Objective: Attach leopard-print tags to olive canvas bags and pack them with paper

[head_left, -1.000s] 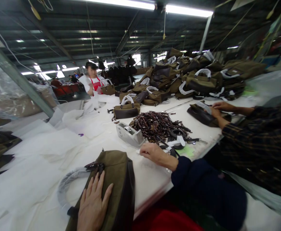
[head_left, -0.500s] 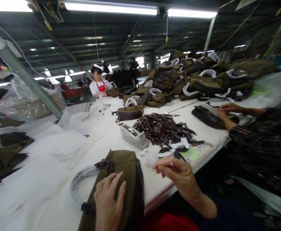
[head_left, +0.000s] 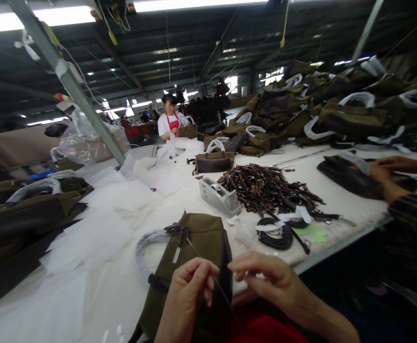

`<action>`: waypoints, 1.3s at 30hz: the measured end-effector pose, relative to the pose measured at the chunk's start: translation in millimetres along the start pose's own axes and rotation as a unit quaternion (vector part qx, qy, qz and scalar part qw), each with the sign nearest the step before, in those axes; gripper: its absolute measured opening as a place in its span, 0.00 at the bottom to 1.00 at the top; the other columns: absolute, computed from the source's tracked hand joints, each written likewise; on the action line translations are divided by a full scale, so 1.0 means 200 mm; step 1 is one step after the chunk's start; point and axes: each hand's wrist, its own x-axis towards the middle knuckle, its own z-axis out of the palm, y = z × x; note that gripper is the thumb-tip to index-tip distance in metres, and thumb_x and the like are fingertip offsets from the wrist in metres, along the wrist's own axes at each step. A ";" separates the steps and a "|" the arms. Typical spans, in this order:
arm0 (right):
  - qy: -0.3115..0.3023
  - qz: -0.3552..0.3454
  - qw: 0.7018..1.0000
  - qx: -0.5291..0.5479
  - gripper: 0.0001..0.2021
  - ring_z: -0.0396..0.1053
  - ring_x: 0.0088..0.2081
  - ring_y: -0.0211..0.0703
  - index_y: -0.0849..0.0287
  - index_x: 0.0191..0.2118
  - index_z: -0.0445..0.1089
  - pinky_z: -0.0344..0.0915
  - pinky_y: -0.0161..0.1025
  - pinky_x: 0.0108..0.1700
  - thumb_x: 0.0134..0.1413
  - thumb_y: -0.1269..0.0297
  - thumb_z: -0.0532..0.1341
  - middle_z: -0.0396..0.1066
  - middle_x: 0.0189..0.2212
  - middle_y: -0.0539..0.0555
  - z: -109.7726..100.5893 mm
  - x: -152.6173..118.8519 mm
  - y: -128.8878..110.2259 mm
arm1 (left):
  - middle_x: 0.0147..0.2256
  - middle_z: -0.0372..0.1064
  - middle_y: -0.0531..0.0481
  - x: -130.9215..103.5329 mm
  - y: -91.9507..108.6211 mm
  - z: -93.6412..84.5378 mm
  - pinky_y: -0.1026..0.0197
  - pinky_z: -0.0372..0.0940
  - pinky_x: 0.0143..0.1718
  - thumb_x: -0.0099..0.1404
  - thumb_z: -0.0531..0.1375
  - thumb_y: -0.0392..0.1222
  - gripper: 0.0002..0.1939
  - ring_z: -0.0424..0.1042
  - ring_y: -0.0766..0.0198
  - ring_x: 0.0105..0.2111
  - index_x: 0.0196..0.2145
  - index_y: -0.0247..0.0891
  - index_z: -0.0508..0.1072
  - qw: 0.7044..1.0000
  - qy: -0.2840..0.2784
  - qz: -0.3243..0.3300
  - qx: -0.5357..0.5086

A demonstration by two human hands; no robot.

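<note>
An olive bag [head_left: 203,233] with dark trim lies on the table in front of me, its plastic-wrapped handle [head_left: 142,252] to the left. A dark braided charm [head_left: 176,230] rests on the bag's top. My left hand [head_left: 194,283] pinches a thin cord [head_left: 221,289] that runs from the charm, over the bag's near part. Just right of it is my right hand [head_left: 269,276], fingers slightly curled and apart, with nothing visible in them.
A tape dispenser [head_left: 220,196], a heap of dark braided charms [head_left: 265,188] and coiled black straps [head_left: 274,232] lie beyond. White sheets [head_left: 97,228] spread left. Bags [head_left: 358,116] are piled at the back right. Another person's hands [head_left: 387,171] touch a bag at right.
My left hand has lifted off the bag's surface and now pinches the cord. My right hand has come closer to it, its pinch loosened. The view has shifted left.
</note>
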 end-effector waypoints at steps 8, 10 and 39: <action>-0.004 0.048 0.998 0.044 0.09 0.67 0.26 0.34 0.60 0.34 0.77 0.63 0.32 0.27 0.56 0.59 0.65 0.70 0.31 0.52 0.11 0.22 -0.02 | 0.21 0.64 0.53 0.00 0.00 0.00 0.69 0.52 0.22 0.65 0.60 0.54 0.20 0.58 0.73 0.19 0.31 0.31 0.77 0.986 -0.084 0.018 0.145; -0.016 0.051 0.997 0.062 0.10 0.66 0.24 0.33 0.61 0.32 0.76 0.62 0.32 0.27 0.56 0.59 0.65 0.68 0.30 0.51 0.15 0.24 -0.03 | 0.21 0.63 0.54 0.01 -0.01 -0.01 0.68 0.52 0.21 0.65 0.60 0.55 0.21 0.58 0.73 0.19 0.31 0.31 0.77 0.984 -0.081 0.024 0.159; -0.019 0.177 0.978 0.110 0.15 0.63 0.19 0.31 0.61 0.35 0.64 0.53 0.27 0.19 0.56 0.52 0.61 0.70 0.24 0.48 0.21 0.26 0.28 | 0.42 0.74 0.52 -0.14 0.32 -0.53 0.60 0.65 0.45 0.60 0.55 0.37 0.13 0.71 0.58 0.42 0.42 0.47 0.73 0.810 -0.123 0.076 0.568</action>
